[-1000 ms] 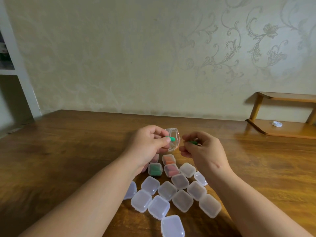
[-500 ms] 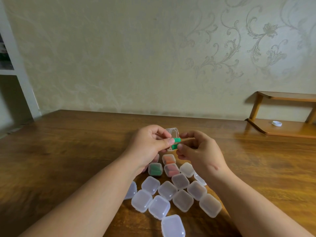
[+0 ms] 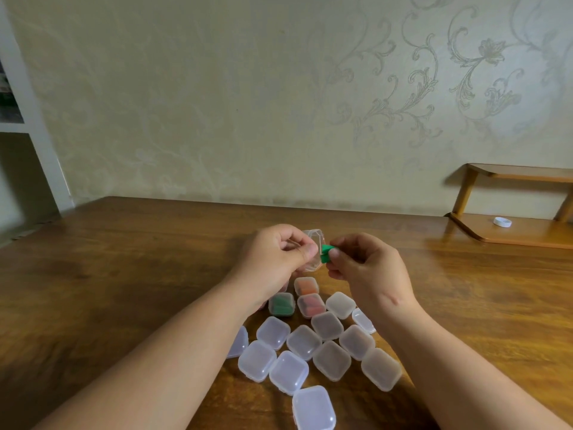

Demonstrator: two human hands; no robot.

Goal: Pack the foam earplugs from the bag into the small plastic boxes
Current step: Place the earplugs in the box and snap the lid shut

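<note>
Above the wooden table (image 3: 124, 274), we gripped the open clear box (image 3: 313, 252) in our curled left hand (image 3: 276, 259) while our right hand (image 3: 366, 268) pinched a green earplug (image 3: 326, 253) at its mouth, over the closed boxes (image 3: 310, 346).

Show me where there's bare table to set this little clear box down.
Bare wooden table lies left of the left hand, beyond both hands up to the wall, and between the right hand and the low wooden shelf. Between the forearms it is crowded: small clear plastic boxes sit closely packed there.
</note>
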